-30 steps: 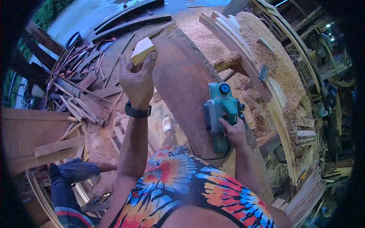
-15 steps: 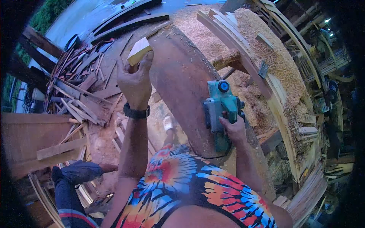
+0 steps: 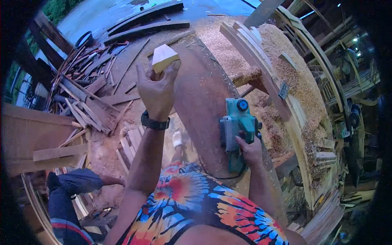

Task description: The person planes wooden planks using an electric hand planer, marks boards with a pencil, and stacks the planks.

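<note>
My left hand (image 3: 157, 87), with a dark watch on its wrist, grips a pale wood block (image 3: 165, 58) between thumb and fingers, raised above the bench. The block has a slanted, many-sided end turned upward. My right hand (image 3: 250, 149) is closed around the handle of a teal electric planer (image 3: 237, 126). That planer rests on the long brown workbench (image 3: 196, 81), and its dark cord curves near my waist. The underside of the planer is hidden.
Wood shavings (image 3: 294, 81) are heaped right of the bench around a long beam (image 3: 281, 98). Scrap wood (image 3: 87, 81) lies piled at the left. Another person's leg in dark trousers (image 3: 71, 196) shows at lower left. Dark planks (image 3: 147, 29) lie beyond the bench.
My left hand and the wood block appear farther right, and the block's angle has shifted slightly. The whole view has moved a little. My right hand still holds the planer.
</note>
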